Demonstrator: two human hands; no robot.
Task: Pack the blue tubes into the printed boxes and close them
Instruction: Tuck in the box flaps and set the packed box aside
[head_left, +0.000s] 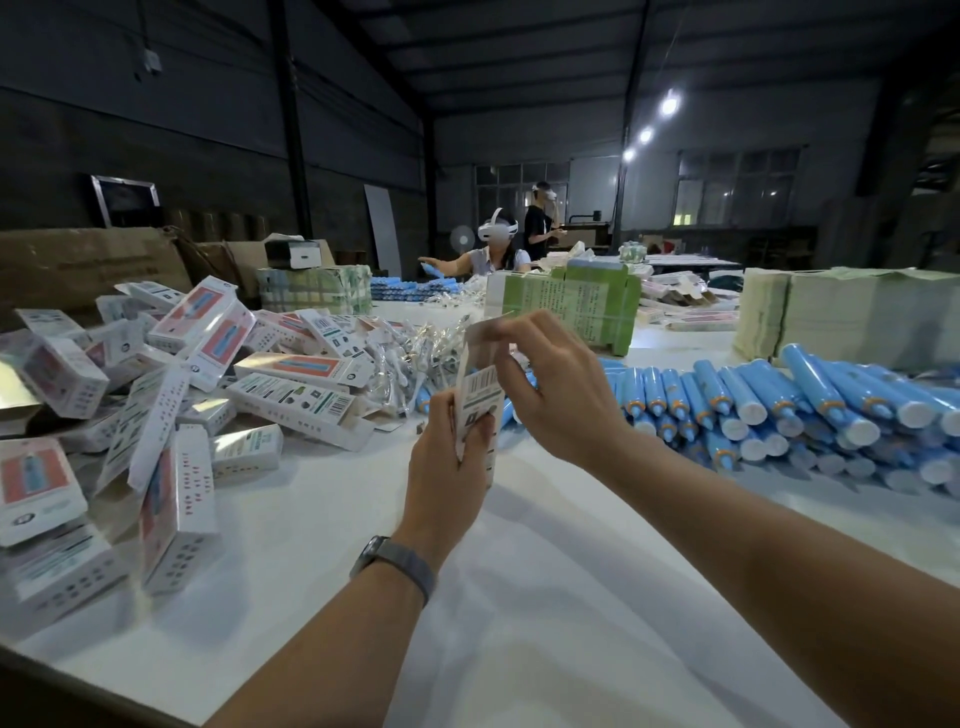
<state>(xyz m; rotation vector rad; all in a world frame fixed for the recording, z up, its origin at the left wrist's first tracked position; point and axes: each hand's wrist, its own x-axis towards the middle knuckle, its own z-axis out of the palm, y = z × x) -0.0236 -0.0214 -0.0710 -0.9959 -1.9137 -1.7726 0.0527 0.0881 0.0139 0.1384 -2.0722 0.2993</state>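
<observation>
Bare forearms, no sleeves, grey mesh-band watch (393, 564) on left wrist

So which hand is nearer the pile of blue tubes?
Right. The right hand is at the top of the held box, just beside the tubes; the left hand grips the box lower, farther from them.

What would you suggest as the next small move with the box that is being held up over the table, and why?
Probably fold the top flap down and tuck it in. The left hand grips the upright box low down, while the right hand pinches the raised flap at its top, so the box looks ready to close.
</observation>
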